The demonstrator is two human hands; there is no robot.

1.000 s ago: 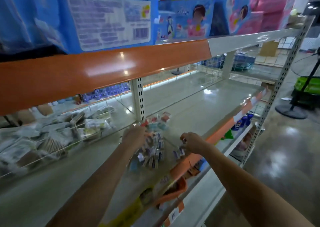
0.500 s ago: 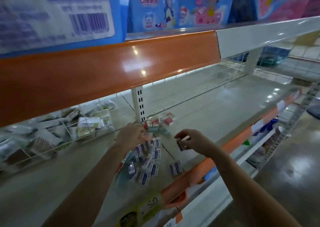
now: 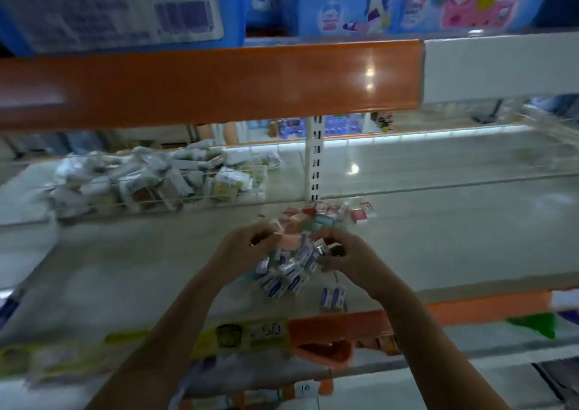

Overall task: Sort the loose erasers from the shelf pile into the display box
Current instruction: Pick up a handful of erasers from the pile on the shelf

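Head view was the only one, and it was blurred by motion. Both hands reached over the middle shelf (image 3: 438, 231) into a heap of small blue-and-white erasers (image 3: 288, 271). The left hand (image 3: 247, 246) had its fingers curled at the left edge of the heap, close against a pale orange block (image 3: 289, 239), though whether it gripped that block or an eraser could not be told. The right hand (image 3: 344, 254) was curled too, its fingertips pinching what looked like one blue-and-white eraser (image 3: 321, 249) at the heap's right side. A pair of erasers (image 3: 332, 298) lay apart, nearer the orange shelf lip (image 3: 338, 323). Behind the heap, against the white upright (image 3: 315, 165), sat a cluster of red-and-white packs (image 3: 332, 213); these may have marked the display box, but no box wall was plain enough to be sure. To the left, a wire basket (image 3: 175, 201) held pale wrapped packets.

Judged from this, the sorting seemed far from finished: most erasers lay loose in the heap, and none could be seen neatly ranked in a box
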